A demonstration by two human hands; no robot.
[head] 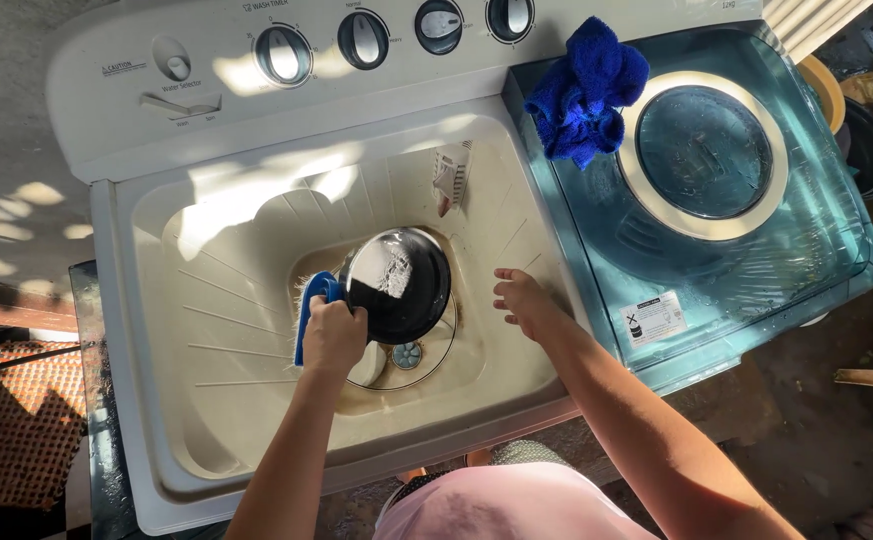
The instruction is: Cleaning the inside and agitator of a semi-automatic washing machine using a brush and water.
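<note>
A: In the wash tub of the twin-tub washing machine, what fills the view?

B: The cream tub itself, its lid off, taking the whole left side; the control panel with four dials runs along twelve o'clock. At three o'clock sits the spin compartment under a clear blue lid, closed, with a blue cloth bunched on its near corner, probably parked there to stay out of the tub.

A: And in the middle?

B: A round black pan, tilted on edge over the pulsator at the tub's floor, its shiny inner face turned up with white suds on it. Tilting likely lets water run down toward the drain.

A: The hands?

B: The left hand, at nine o'clock of the pan, has its grip clamped on a blue scrub brush pressed to the rim. The right hand, at three o'clock, holds nothing; fingers spread, hovering just beside the pan near the tub wall.

A: Smaller bits?

B: A white lint filter on the back wall, twelve o'clock of the pan.
</note>
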